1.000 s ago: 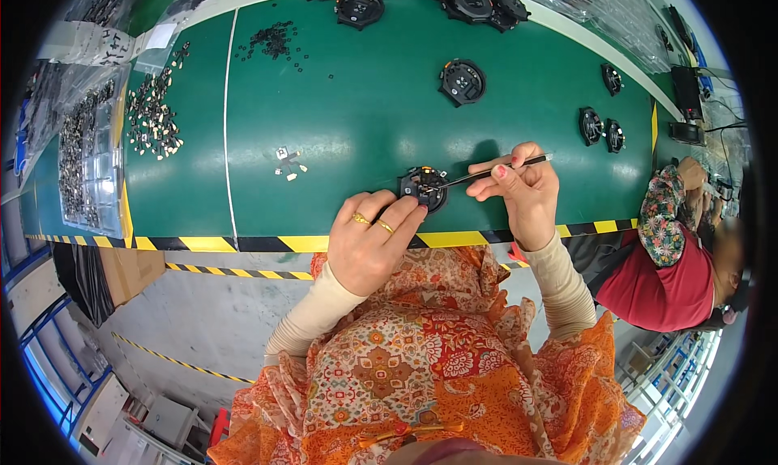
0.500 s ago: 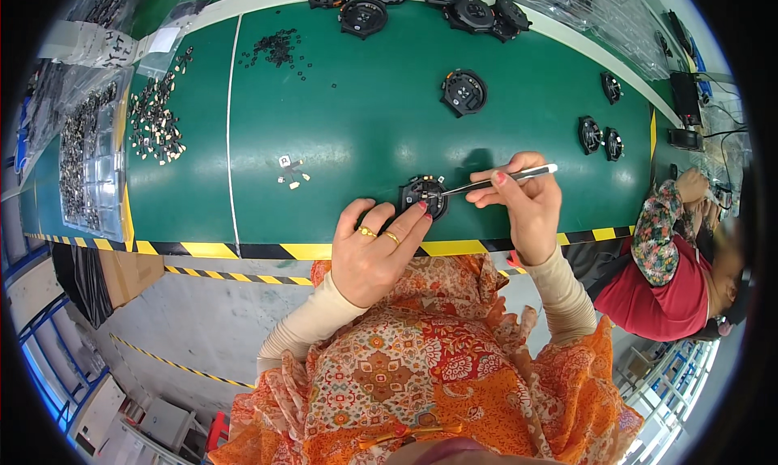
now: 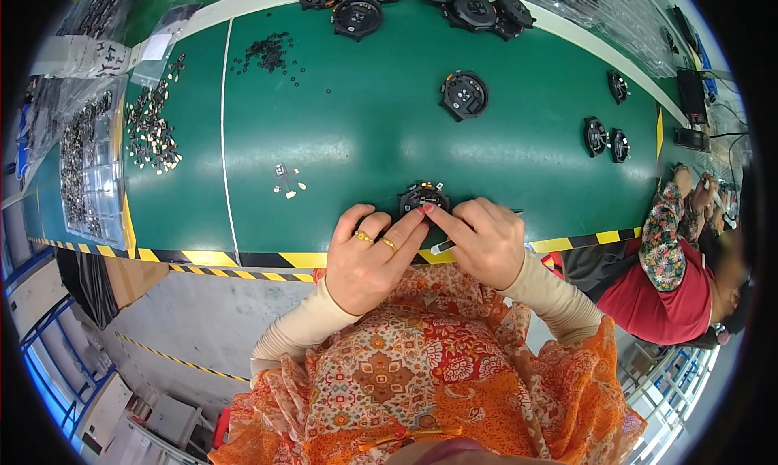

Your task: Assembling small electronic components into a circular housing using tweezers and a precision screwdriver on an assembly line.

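At the table's near edge lies a round black watch case, its open inside with small parts facing up. My left hand, with two gold-coloured rings, steadies it from the left, index fingertip on its near part. My right hand presses its index fingertip at the same spot, the two fingertips almost meeting. A pair of tweezers is tucked in the right hand, its pale end showing below the index finger. What lies under the fingertips is hidden. Left of the hands sit a few small black-and-cream parts.
Another watch case lies farther back, with several more along the far edge. Smaller round units are at right. Tiny black pieces, a connector pile and a compartment box are leftward. A co-worker sits at right.
My right hand has come left and nearer, turning the tweezers away from the watch case and tucking them into the palm. Its index finger now presses the case. My left hand stays nearly in place.
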Motion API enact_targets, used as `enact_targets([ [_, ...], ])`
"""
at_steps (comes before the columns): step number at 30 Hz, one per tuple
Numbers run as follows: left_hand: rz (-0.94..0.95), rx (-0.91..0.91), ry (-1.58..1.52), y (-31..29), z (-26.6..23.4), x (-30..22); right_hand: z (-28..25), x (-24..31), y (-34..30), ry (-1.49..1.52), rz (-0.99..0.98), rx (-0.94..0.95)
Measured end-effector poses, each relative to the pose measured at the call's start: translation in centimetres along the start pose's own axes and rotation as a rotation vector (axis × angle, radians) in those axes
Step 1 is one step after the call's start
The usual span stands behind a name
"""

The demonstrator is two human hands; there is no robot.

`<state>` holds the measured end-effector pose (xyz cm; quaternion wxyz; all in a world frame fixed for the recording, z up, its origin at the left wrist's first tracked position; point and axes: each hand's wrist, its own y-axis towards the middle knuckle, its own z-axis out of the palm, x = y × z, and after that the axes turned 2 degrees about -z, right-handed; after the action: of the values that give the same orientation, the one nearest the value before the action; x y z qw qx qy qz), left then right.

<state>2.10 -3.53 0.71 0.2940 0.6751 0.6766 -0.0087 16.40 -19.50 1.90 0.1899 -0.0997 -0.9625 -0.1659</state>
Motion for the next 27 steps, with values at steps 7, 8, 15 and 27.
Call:
enact_targets([
  [7, 0.025, -0.008, -0.061, -0.2, 0.3, 0.6, 0.2, -0.1, -0.2, 0.033, 0.001, 0.003],
  [8, 0.033, -0.020, -0.057, -0.1, 0.3, 0.6, 0.1, 0.0, -0.3, 0.033, 0.003, 0.003],
  [15, 0.049, -0.043, -0.090, 0.1, 0.5, 0.8, -0.5, -0.5, -0.2, 0.100, 0.046, 0.016],
  [27, 0.013, -0.073, -0.091, 0.3, 0.5, 0.4, -3.2, 1.3, -2.0, 0.819, 0.417, -0.303],
])
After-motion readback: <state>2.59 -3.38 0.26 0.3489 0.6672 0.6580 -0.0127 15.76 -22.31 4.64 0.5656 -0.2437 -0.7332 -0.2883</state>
